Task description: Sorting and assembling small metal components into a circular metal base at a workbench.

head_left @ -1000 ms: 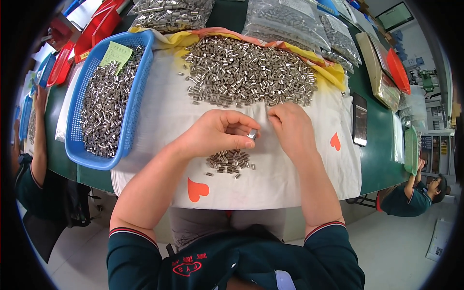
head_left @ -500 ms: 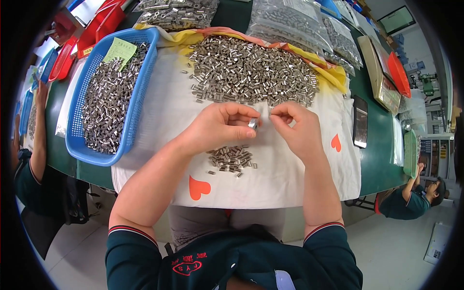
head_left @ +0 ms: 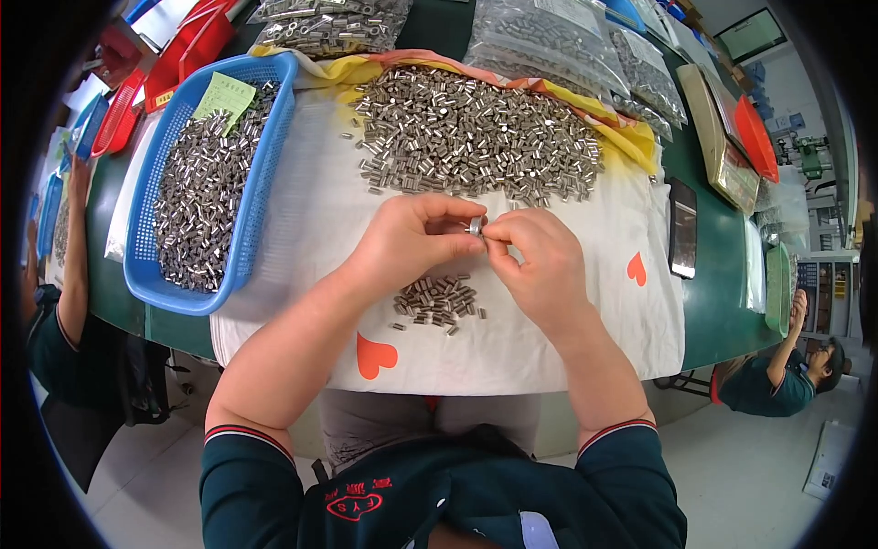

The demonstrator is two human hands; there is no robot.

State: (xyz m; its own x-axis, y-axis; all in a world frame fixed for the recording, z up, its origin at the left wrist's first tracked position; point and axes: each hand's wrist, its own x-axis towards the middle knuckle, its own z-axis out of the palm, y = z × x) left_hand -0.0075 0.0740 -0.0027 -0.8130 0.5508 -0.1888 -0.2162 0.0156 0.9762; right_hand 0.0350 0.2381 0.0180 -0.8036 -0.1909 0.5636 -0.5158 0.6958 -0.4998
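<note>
Between the thumb and fingers of my left hand (head_left: 402,240) is a small shiny metal ring-shaped part (head_left: 476,225). My right hand (head_left: 541,261) is closed in a pinch, its fingertips meeting that part from the right; whatever they hold is hidden. Just below the hands a small heap of short metal cylinders (head_left: 434,300) lies on the white cloth (head_left: 302,302). Beyond them spreads a large heap of similar cylinders (head_left: 485,133).
A blue basket (head_left: 274,183) of metal cylinders stands left. Clear bags of metal parts (head_left: 549,41) lie behind a yellow cloth edge (head_left: 631,137). A phone (head_left: 682,229) rests right on the green table (head_left: 718,302). Other people sit at both sides.
My right hand has moved left, and its fingertips have come against the metal part. My left hand stays nearly in place, with the part turned slightly.
</note>
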